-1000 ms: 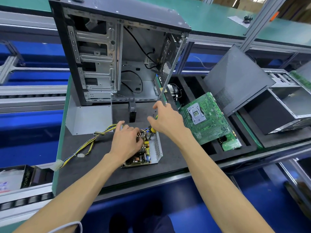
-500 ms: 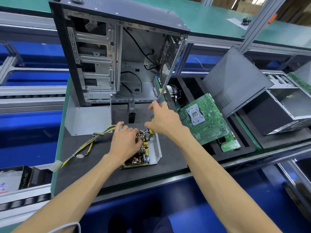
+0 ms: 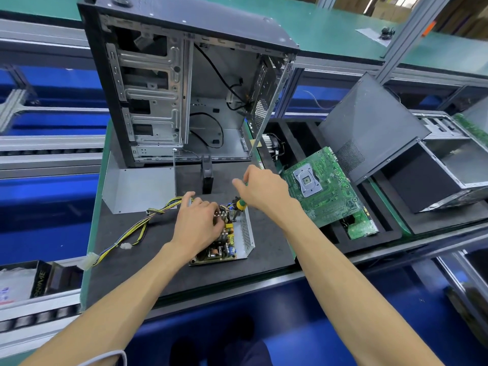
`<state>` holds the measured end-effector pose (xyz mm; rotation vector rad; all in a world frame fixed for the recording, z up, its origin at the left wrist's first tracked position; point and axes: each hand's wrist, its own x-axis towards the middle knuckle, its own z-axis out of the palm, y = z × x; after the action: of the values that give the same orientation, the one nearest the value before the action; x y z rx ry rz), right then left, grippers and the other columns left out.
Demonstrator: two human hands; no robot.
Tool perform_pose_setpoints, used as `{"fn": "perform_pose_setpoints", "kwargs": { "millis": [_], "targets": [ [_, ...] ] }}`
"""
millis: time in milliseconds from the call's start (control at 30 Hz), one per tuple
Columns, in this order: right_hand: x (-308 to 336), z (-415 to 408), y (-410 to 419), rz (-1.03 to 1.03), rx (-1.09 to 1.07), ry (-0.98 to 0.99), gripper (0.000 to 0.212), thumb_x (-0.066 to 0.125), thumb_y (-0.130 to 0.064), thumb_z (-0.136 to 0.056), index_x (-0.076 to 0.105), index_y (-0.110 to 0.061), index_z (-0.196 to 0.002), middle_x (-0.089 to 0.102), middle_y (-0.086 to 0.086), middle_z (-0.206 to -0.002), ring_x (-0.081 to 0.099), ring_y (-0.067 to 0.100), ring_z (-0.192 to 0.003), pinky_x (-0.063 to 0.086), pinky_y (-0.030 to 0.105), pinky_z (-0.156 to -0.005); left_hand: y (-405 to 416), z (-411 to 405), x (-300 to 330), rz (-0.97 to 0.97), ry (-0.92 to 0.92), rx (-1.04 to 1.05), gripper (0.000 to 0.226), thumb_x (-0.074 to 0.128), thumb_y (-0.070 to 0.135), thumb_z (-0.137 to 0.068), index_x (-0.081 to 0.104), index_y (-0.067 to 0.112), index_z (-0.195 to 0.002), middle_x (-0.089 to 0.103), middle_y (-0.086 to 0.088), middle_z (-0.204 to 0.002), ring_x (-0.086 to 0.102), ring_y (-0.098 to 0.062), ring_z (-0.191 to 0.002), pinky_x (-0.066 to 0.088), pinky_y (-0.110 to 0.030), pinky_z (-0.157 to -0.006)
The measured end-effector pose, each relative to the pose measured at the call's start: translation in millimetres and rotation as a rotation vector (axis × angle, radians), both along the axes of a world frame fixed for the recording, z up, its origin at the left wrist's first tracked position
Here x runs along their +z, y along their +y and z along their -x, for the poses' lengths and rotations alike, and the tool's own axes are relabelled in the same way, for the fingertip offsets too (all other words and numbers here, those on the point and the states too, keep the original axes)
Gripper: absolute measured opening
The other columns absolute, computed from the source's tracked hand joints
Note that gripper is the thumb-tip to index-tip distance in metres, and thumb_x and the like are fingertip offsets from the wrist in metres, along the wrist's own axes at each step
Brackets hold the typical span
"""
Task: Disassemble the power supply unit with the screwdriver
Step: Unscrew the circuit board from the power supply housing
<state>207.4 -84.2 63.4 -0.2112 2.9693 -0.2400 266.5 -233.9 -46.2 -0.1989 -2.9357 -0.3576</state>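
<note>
Starting at the far left, there was a small box (image 3: pixel 39 282) with printed lettering sitting on the conveyor rail, then one bundle of yellow and black cables (image 3: pixel 137 228) trailing across the dark tabletop (image 3: pixel 132 260) toward the power supply unit (image 3: pixel 227 241). One bare sheet-metal cover (image 3: pixel 138 188) stood just behind the cables, in front of the one open PC case (image 3: pixel 184 88), which looked gutted apart from a few loose wires.

The left hand (image 3: pixel 196 225) rested on top of the unit's board, fingers curled over the heatsink end and bracing it; I couldn't tell if it was really gripping anything. The unit sat near the front edge of the tabletop, between the two hands, lid already off and the circuit board exposed in its perforated tray. So I'd say the job was partway: shell opened, board not yet lifted out of the tray.

The right hand (image 3: pixel 261 191) was wrapped around the one screwdriver (image 3: pixel 240 204), green and yellow handle poking out below the palm, tip down in the unit's back corner. Probably working a board screw there, though the screw itself was hidden.

Further right: one green motherboard (image 3: pixel 324 188) lying tilted in a black foam tray (image 3: pixel 385 231), and a second dark case (image 3: pixel 369 128) on its side.
</note>
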Motion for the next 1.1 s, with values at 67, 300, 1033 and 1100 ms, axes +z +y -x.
{"fn": "perform_pose_setpoints", "kwargs": {
  "millis": [67,300,1033,1100],
  "targets": [
    [0.2,0.4,0.3,0.046,0.012,-0.028,0.031,0.054,-0.033,-0.100,0.051,-0.014,-0.124,0.061,0.012,-0.119,0.060,0.036,-0.095,0.041,0.036,-0.073,0.0,0.0,0.2,-0.004,-0.005,0.000,0.019,0.056,0.031,-0.085,0.066,0.015,-0.078,0.069,0.001,-0.073,0.062,-0.022,-0.081,0.026,-0.042,-0.115],
    [0.8,-5.6,0.6,0.081,0.047,0.012,0.030,0.059,-0.041,-0.097,0.051,-0.020,-0.118,0.048,0.003,-0.108,0.056,0.032,-0.085,0.039,0.036,-0.072,0.0,0.2,-1.3,-0.007,0.011,0.000,0.018,0.058,0.031,-0.084,0.064,0.016,-0.075,0.068,0.001,-0.071,0.061,-0.022,-0.079,0.028,-0.043,-0.114],
    [-20.8,-16.7,3.3,0.450,0.007,0.197,0.013,0.060,-0.029,-0.095,0.053,-0.018,-0.092,0.060,-0.001,-0.084,0.054,0.018,-0.072,0.034,0.032,-0.057,-0.7,-0.4,-0.2,-0.016,0.006,-0.006,0.018,0.059,0.031,-0.084,0.066,0.015,-0.080,0.070,-0.001,-0.073,0.062,-0.024,-0.082,0.029,-0.045,-0.114],
    [-20.4,-17.7,3.8,0.466,0.004,0.204,0.014,0.061,-0.029,-0.094,0.053,-0.019,-0.090,0.059,-0.001,-0.083,0.054,0.017,-0.071,0.034,0.031,-0.056,-0.6,-0.2,0.1,-0.015,0.004,-0.004,0.018,0.059,0.031,-0.084,0.067,0.015,-0.080,0.070,-0.001,-0.073,0.062,-0.024,-0.081,0.028,-0.044,-0.114]
  ]
}}
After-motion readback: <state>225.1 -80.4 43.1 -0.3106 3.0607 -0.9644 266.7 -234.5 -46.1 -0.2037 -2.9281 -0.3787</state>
